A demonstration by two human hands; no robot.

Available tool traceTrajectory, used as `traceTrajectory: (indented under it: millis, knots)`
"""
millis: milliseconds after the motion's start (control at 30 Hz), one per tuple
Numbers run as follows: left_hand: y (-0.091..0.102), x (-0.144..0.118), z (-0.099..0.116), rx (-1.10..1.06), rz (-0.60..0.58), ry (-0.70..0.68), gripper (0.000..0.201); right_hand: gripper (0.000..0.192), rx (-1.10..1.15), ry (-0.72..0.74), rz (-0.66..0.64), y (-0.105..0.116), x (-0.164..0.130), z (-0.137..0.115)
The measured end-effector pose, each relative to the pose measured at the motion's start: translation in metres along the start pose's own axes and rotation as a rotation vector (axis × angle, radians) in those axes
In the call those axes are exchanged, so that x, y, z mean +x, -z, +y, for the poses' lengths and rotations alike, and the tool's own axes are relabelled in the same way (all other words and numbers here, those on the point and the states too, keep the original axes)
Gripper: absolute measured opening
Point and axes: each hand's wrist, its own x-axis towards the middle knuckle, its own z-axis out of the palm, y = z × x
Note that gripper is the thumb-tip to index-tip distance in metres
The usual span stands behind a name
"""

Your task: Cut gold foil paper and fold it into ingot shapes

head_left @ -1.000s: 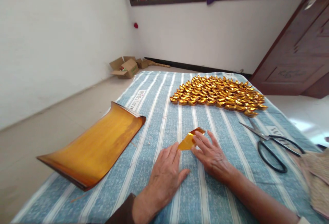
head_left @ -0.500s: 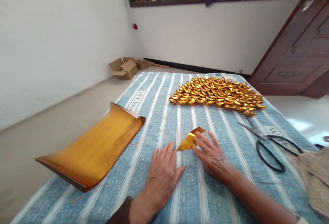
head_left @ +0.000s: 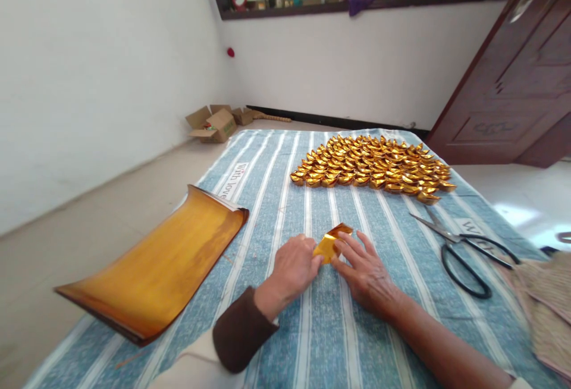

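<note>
- The small piece of gold foil paper (head_left: 329,244) lies on the striped cloth (head_left: 321,329) near the front middle of the worktop, partly folded, with one corner raised.
- Your left hand (head_left: 294,267) is curled, and its fingertips pinch the left edge of the paper, as I judge to lift or turn that side.
- Your right hand (head_left: 363,267) is flat and open, the fingers spread; the fingertips press on the right part of the paper, it seems to keep it from sliding. It grips nothing.
- To your left, well apart, lies a stack of gold sheets (head_left: 156,267) with the far end curled up, within reach of the left hand.
- On the far side of the cloth, many folded gold ingots (head_left: 372,168) stand in close rows, out of the way of your hands.
- To your right lie black scissors (head_left: 464,246), closed, and beside them a woven mat (head_left: 546,303) at the edge.
</note>
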Motion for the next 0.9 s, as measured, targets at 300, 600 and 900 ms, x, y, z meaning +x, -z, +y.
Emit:
traceTrajectory:
  millis: [300, 600, 900]
  knots:
    - [-0.002, 0.013, 0.001, -0.016, -0.042, 0.023, 0.012, 0.016, 0.208, -0.305, 0.201, 0.005, 0.017, 0.038]
    - [0.002, 0.021, -0.002, -0.111, -0.074, 0.074, 0.014, 0.021, 0.142, -0.493, 0.007, -0.027, 0.035, 0.084]
    - [-0.001, 0.028, -0.006, -0.105, -0.089, 0.044, 0.015, 0.009, 0.143, -0.402, -0.113, -0.024, 0.030, 0.083]
